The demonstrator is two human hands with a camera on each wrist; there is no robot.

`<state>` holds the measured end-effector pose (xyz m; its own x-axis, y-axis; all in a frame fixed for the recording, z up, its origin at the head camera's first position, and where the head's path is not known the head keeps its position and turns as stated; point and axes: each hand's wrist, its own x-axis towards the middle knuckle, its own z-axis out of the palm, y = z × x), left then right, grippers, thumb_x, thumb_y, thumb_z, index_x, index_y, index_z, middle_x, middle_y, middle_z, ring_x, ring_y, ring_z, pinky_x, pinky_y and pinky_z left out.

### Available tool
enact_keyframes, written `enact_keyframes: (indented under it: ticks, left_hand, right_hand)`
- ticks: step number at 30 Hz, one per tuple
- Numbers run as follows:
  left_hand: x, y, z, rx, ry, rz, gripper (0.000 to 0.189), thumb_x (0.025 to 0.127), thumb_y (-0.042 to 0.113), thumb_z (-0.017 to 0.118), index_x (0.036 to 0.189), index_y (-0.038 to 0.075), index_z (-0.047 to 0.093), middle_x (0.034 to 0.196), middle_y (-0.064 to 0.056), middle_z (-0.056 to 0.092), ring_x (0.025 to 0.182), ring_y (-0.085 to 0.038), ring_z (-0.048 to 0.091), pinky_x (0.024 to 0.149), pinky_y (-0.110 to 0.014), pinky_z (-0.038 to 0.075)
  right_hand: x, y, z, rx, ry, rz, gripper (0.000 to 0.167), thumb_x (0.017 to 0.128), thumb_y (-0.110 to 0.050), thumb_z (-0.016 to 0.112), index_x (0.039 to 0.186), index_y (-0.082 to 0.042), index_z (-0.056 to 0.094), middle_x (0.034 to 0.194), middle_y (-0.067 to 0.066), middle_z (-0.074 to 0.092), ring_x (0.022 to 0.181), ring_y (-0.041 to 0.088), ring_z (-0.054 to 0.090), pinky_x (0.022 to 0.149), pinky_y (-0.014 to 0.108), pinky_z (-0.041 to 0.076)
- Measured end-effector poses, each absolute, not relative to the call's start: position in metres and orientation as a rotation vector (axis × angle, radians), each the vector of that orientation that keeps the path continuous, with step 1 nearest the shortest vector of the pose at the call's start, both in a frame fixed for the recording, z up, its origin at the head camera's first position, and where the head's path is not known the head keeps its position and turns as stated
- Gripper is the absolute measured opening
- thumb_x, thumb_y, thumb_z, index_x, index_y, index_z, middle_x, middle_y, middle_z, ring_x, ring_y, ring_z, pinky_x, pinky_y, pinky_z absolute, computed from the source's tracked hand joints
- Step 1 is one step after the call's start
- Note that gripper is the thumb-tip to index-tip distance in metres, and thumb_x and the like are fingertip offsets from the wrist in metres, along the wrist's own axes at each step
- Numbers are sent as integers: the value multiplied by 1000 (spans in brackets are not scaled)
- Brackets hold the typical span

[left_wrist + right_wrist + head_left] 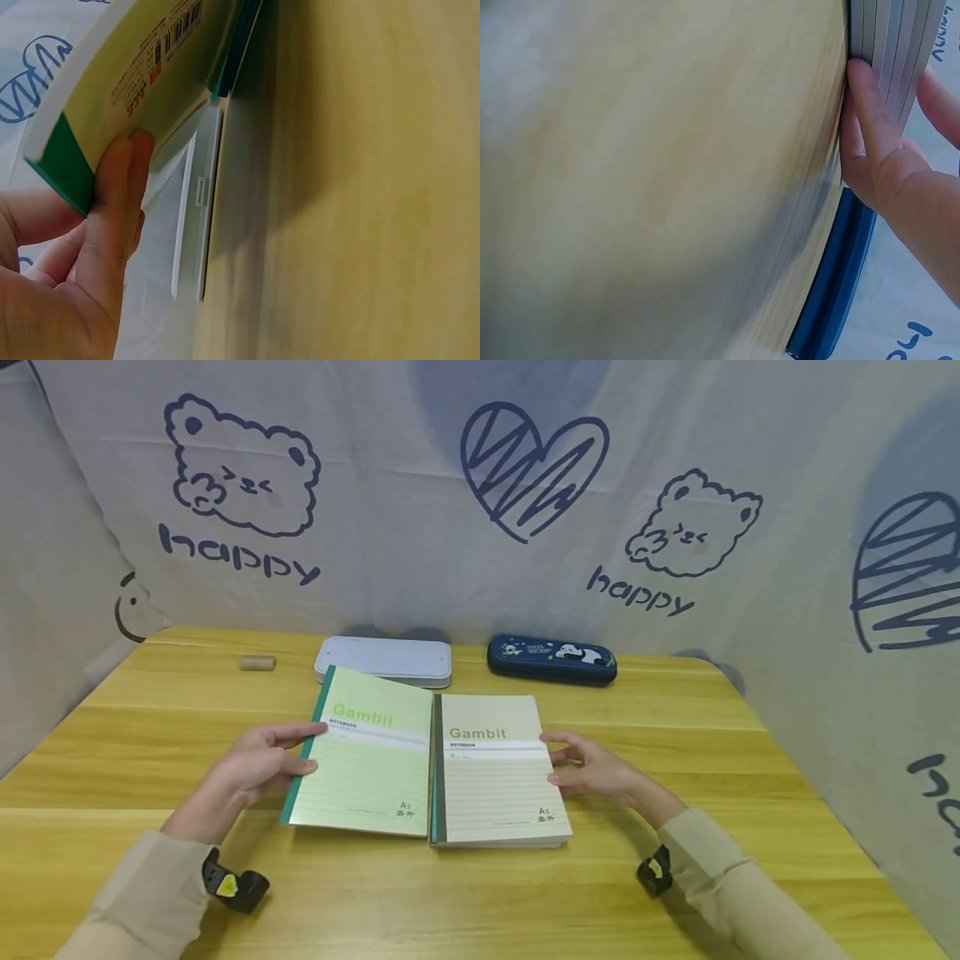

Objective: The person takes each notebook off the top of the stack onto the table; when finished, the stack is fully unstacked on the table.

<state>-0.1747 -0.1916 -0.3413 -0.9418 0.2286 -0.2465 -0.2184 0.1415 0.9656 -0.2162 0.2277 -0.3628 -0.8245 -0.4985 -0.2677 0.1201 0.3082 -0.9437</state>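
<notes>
My left hand [258,764] pinches a pale green notebook [367,777] by its dark green spine, thumb on one face and fingers on the other. The left wrist view shows its back cover [142,82] with a barcode, raised above the table and tilted. Beside it, a stack of notebooks [498,793] has a cream cover with a grey spine uppermost. My right hand [596,768] holds the stack at its right edge. In the right wrist view several layers of page edges [885,45] show, with fingertips against them. The green notebook's right edge lies close along the stack's spine.
Behind the notebooks are a white flat case [386,656] and a dark blue pencil case [552,660] with a panda print. A small tan cylinder [257,662] lies at the back left of the wooden table [675,735]. A printed cloth [405,527] hangs behind.
</notes>
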Motion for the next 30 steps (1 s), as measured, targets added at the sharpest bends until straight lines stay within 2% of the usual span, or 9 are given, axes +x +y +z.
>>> enact_keyframes:
  ticks: [4, 19, 26, 30]
  left_hand:
    - [-176, -190, -345, 9, 2078, 1856, 56, 84, -8, 52, 135, -8, 28, 135, -32, 28, 72, -15, 60, 66, -31, 50]
    - [-179, -186, -349, 15, 2112, 1729, 49, 87, -9, 44, 134, -11, 28, 140, -31, 14, 73, -15, 59, 65, -33, 50]
    - [-179, -188, -347, 82, 2182, 1640, 44, 87, -9, 45, 129, -14, 34, 136, -34, 19, 79, -19, 58, 69, -37, 50]
    - [-180, -188, -346, 95, 2263, 1555, 42, 85, -8, 48, 126, -14, 38, 131, -34, 29, 79, -19, 57, 69, -36, 50]
  right_hand:
    - [-216, 228, -363, -319, 2053, -1555, 65, 82, 8, 56, 138, 2, 22, 118, 28, 37, 88, 22, 56, 77, 40, 47]
    - [-215, 228, -362, -357, 2048, -1560, 65, 83, 8, 55, 137, 4, 20, 118, 30, 37, 89, 23, 56, 77, 40, 47]
    - [-216, 228, -362, -346, 2052, -1553, 65, 83, 7, 56, 137, 3, 21, 118, 30, 36, 89, 23, 56, 78, 40, 47]
    - [-216, 228, -362, -347, 2055, -1549, 65, 83, 7, 56, 137, 3, 21, 118, 29, 37, 90, 23, 56, 78, 40, 47]
